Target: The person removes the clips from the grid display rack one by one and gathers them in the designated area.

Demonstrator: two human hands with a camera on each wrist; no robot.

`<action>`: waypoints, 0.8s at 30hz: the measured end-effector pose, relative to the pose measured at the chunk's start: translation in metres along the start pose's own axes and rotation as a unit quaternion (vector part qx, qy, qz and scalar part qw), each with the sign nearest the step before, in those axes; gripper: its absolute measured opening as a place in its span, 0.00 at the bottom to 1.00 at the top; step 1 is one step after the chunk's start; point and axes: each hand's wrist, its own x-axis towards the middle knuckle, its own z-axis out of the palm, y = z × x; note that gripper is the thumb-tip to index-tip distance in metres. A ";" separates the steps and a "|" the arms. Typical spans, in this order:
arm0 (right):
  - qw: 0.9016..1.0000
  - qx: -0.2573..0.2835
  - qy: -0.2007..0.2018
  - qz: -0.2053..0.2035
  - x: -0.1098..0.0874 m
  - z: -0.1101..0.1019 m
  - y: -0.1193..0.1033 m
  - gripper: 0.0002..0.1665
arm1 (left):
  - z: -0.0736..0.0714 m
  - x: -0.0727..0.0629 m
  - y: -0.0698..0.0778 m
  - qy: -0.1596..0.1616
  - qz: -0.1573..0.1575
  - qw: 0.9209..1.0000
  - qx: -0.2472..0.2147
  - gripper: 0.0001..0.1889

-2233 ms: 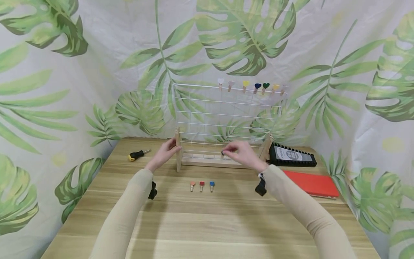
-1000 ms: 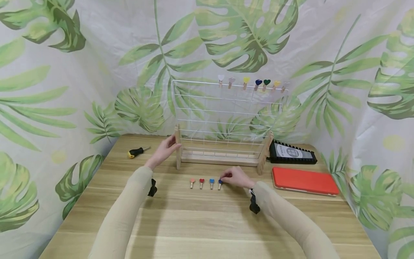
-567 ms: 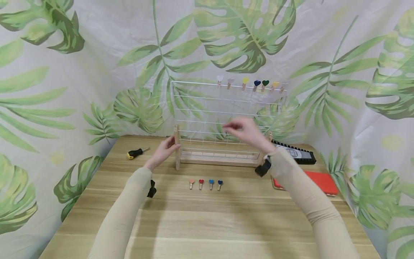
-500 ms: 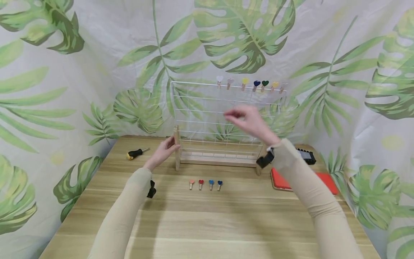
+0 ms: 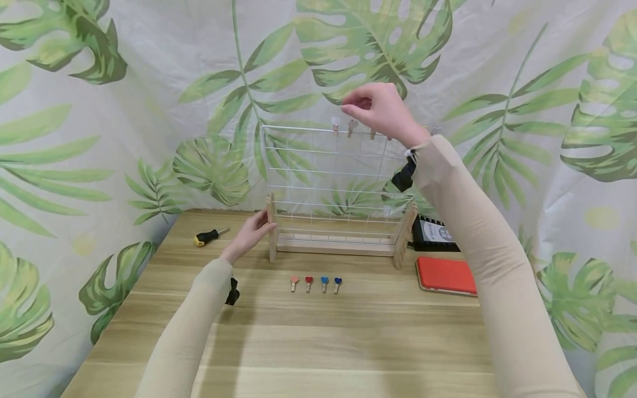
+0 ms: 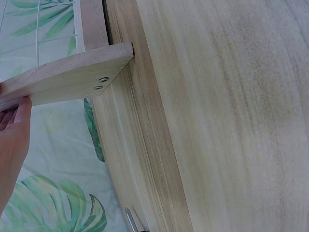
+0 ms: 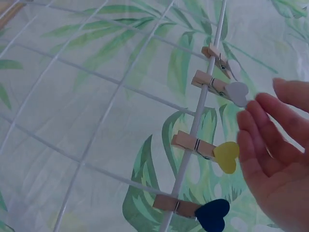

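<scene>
My left hand (image 5: 251,235) grips the left wooden leg (image 5: 271,226) of a white wire grid rack (image 5: 335,247); in the left wrist view its thumb lies against the wood. Above the rack's top wire is my right hand (image 5: 380,108), fingers loosely bent and holding nothing. Heart clothespins line that wire: white (image 7: 234,69), pale grey (image 7: 237,93), yellow (image 7: 228,157) and dark blue (image 7: 213,216). The fingertips are right at the pale grey heart in the right wrist view. Other clothespins on the wire are hidden behind the hand and sleeve.
On the table before the rack lie clothespins with orange (image 5: 294,281), red (image 5: 309,281), light blue (image 5: 324,281) and dark blue (image 5: 338,282) hearts. A screwdriver (image 5: 209,237) lies left; a red case (image 5: 445,275) and black case (image 5: 433,235) lie right, partly behind the sleeve.
My right hand set the dark blue clothespin down at the right end of the table row, let go, and rose to the rack's top wire. The left hand stayed on the leg.
</scene>
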 end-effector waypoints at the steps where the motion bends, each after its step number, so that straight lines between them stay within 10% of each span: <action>1: 1.000 -0.007 -0.018 0.005 0.003 -0.001 -0.001 0.17 | 0.000 0.000 0.000 0.000 0.002 1.000 -0.003 0.36; 8: 0.995 -0.033 -0.096 0.015 0.016 0.004 -0.004 0.18 | 0.001 0.001 0.000 0.004 0.009 1.000 -0.004 0.35; 24: 0.999 -0.027 -0.046 0.011 0.017 0.014 -0.004 0.10 | 0.000 0.000 0.001 -0.001 -0.006 1.000 -0.011 0.35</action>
